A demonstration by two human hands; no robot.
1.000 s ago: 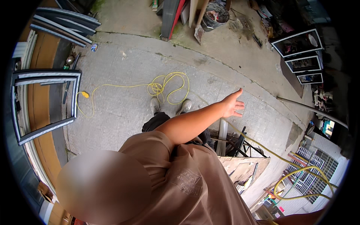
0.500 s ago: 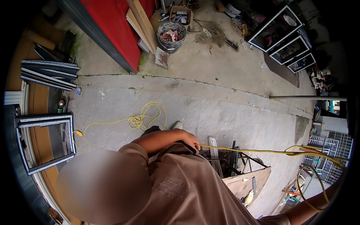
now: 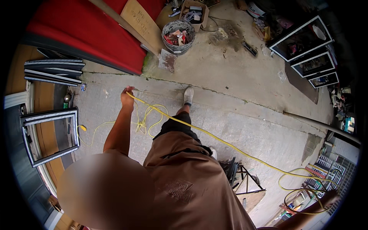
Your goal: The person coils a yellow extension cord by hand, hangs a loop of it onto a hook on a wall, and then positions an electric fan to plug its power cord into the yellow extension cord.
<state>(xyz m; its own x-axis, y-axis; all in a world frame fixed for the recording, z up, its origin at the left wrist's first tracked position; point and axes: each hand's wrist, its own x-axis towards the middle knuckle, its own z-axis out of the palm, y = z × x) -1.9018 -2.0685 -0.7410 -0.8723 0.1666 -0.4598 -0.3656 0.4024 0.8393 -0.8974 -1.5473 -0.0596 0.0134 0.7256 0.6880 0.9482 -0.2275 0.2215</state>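
Note:
A yellow cord [image 3: 230, 145] runs taut across my body from one hand to the other. At the far left, arm stretched forward over the floor, my left hand [image 3: 127, 96] is closed round it. From that hand the cord drops to loose loops on the ground, then trails left to a yellow plug end [image 3: 82, 128]. Far right, in the dim rim of the picture, my right hand [image 3: 331, 197] is closed on the cord, with several large loops hanging about it. Its fingers are only faintly visible.
Black window frames [image 3: 50, 117] and stacked dark profiles [image 3: 53, 71] lie at left. A rubble-filled bucket [image 3: 178, 49] and boards lean by the red panel [image 3: 88, 34]. More frames [image 3: 303, 38] stand back right. Dark metal pieces [image 3: 245, 178] lie right of my legs.
My left hand has swung from my waist out forward and left, drawing a length of cord with it. My right hand stays far right with the loops. One foot has stepped forward.

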